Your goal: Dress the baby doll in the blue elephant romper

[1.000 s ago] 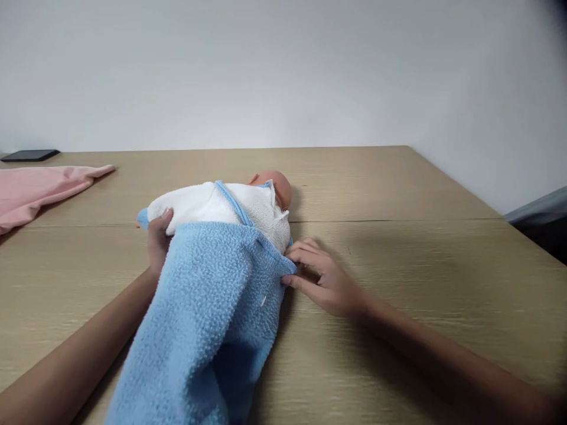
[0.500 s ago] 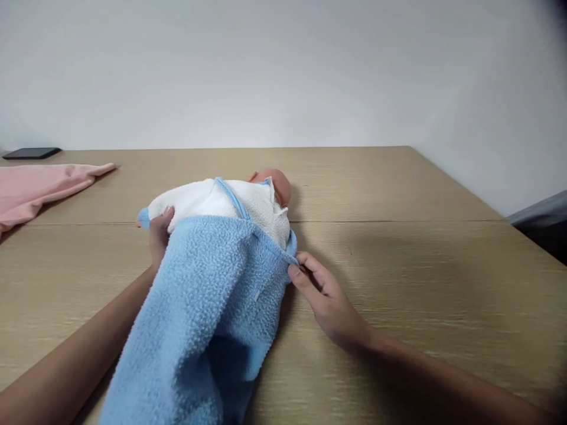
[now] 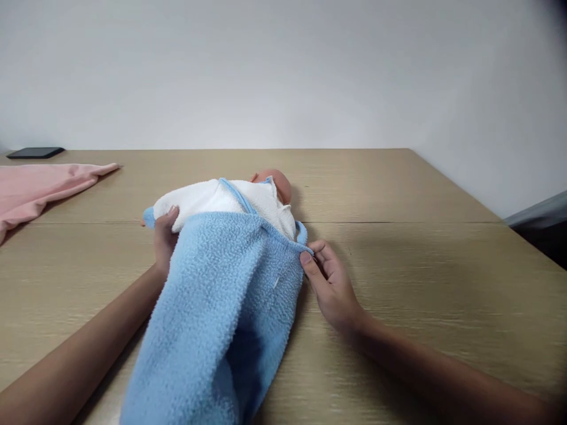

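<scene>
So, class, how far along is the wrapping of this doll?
Done: the blanket, white side out, covers the doll, head bare. In hand: the left hand holds the bundle's side; the right hand pinches the blue edge. Left: the blue tail nearest the camera lies loose.

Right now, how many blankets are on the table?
2. The blue-and-white blanket is wrapped round the doll in the middle, held by the left hand and right hand. The pink blanket lies at the far left, partly cut off by the picture's edge.
</scene>
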A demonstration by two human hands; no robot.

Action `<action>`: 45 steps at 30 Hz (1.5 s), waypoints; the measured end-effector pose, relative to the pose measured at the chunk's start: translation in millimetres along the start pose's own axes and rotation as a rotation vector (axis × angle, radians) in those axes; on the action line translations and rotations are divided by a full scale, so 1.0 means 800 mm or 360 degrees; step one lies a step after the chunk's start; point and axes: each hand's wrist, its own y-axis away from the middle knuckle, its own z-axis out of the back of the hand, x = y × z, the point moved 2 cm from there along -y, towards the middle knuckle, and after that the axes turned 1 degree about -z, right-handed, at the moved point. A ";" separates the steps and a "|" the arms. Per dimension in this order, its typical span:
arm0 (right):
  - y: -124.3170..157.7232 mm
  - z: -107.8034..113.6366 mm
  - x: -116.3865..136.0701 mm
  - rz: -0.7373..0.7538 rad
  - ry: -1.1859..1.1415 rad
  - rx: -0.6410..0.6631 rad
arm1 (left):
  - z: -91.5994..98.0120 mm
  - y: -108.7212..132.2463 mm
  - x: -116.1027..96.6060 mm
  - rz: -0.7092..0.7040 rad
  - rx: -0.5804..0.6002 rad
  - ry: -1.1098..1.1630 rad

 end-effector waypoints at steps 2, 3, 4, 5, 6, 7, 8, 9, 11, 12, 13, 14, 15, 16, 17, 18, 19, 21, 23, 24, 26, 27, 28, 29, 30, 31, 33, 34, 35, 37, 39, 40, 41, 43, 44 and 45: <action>-0.003 -0.001 0.000 0.0007 0.0019 0.0031 | 0.002 0.000 0.001 0.0019 -0.0010 0.0022; -0.005 -0.001 -0.001 0.0005 0.0040 0.0069 | 0.003 0.000 0.002 0.0002 -0.0010 0.0038; -0.006 -0.001 -0.001 0.0004 0.0071 0.0113 | 0.003 0.000 0.001 -0.0022 -0.0008 0.0048; -0.006 0.000 0.000 0.0004 0.0113 0.0161 | 0.004 0.000 0.001 -0.0040 -0.0013 0.0053; -0.007 0.003 0.000 0.0008 0.0162 0.0210 | 0.004 0.000 0.001 -0.0048 -0.0016 0.0051; -0.008 0.006 0.002 0.0014 0.0218 0.0259 | 0.004 0.000 0.001 -0.0044 -0.0018 0.0042; -0.009 0.010 0.004 0.0012 0.0275 0.0319 | 0.004 0.001 0.001 -0.0027 -0.0016 0.0029; -0.010 0.014 0.006 -0.0006 0.0332 0.0398 | 0.004 0.001 0.001 -0.0006 -0.0011 0.0015; -0.015 0.026 0.012 -0.0044 0.0464 0.0601 | 0.004 0.000 0.002 0.0025 0.0008 -0.0003; -0.019 0.031 0.016 -0.0034 0.0570 0.0719 | 0.005 0.000 0.002 0.0039 0.0015 -0.0004; -0.022 0.036 0.019 0.0007 0.0695 0.0829 | 0.007 -0.001 0.003 0.0050 0.0015 0.0002; -0.026 0.041 0.023 0.0074 0.0821 0.0919 | 0.009 -0.002 0.004 0.0048 0.0020 0.0014; -0.030 0.045 0.026 0.0149 0.0937 0.0985 | 0.012 -0.003 0.005 0.0032 0.0028 0.0030; -0.033 0.047 0.028 0.0219 0.1028 0.1026 | 0.014 -0.003 0.005 0.0008 0.0043 0.0047; -0.035 0.049 0.030 0.0277 0.1087 0.1043 | 0.015 -0.004 0.005 -0.0022 0.0059 0.0064; -0.037 0.050 0.031 0.0327 0.1116 0.1040 | 0.016 -0.003 0.005 -0.0037 0.0076 0.0069; -0.037 0.050 0.032 0.0370 0.1130 0.1028 | 0.017 -0.003 0.005 -0.0036 0.0089 0.0064; -0.036 0.048 0.033 0.0402 0.1106 0.0997 | 0.017 -0.001 0.004 0.0010 0.0093 0.0049; -0.035 0.047 0.033 0.0321 0.1012 0.0993 | 0.017 0.000 0.003 0.0042 0.0079 0.0038; -0.034 0.046 0.032 0.0275 0.0975 0.1003 | 0.016 0.001 0.002 0.0047 0.0073 0.0031; -0.034 0.045 0.031 0.0261 0.0966 0.1032 | 0.016 0.001 0.002 0.0054 0.0081 0.0015; -0.034 0.045 0.030 0.0290 0.0982 0.1052 | 0.015 0.001 0.002 0.0059 0.0092 0.0006; -0.035 0.045 0.030 0.0327 0.1004 0.1076 | 0.014 0.002 0.002 0.0069 0.0105 -0.0003; -0.036 0.045 0.029 0.0356 0.1023 0.1104 | 0.013 0.003 0.002 0.0080 0.0109 -0.0010; -0.037 0.046 0.028 0.0366 0.1038 0.1136 | 0.013 0.004 0.002 0.0092 0.0105 -0.0015; -0.038 0.047 0.028 0.0369 0.1054 0.1174 | 0.012 0.005 0.002 0.0107 0.0097 -0.0021; -0.039 0.048 0.027 0.0377 0.1092 0.1227 | 0.011 0.007 0.002 0.0138 0.0081 -0.0024; -0.038 0.049 0.026 0.0380 0.1113 0.1232 | 0.010 0.008 0.002 0.0147 0.0078 -0.0017; -0.038 0.049 0.026 0.0384 0.1131 0.1216 | 0.009 0.009 0.002 0.0149 0.0082 -0.0010; -0.036 0.047 0.026 0.0391 0.1165 0.1138 | 0.008 0.009 0.001 0.0129 0.0085 -0.0001; -0.034 0.044 0.025 0.0399 0.1193 0.1046 | 0.008 0.008 0.001 0.0116 0.0062 -0.0003; -0.033 0.042 0.025 0.0409 0.1197 0.1009 | 0.008 0.007 0.001 0.0119 0.0053 -0.0003; -0.031 0.040 0.024 0.0423 0.1196 0.0976 | 0.009 0.006 0.000 0.0123 0.0050 0.0005; -0.030 0.036 0.023 0.0453 0.1198 0.0884 | 0.009 0.004 0.000 0.0140 0.0072 0.0030; -0.029 0.035 0.022 0.0458 0.1213 0.0808 | 0.010 0.004 0.000 0.0140 0.0085 0.0045; -0.030 0.035 0.022 0.0453 0.1231 0.0716 | 0.010 0.003 0.000 0.0142 0.0092 0.0056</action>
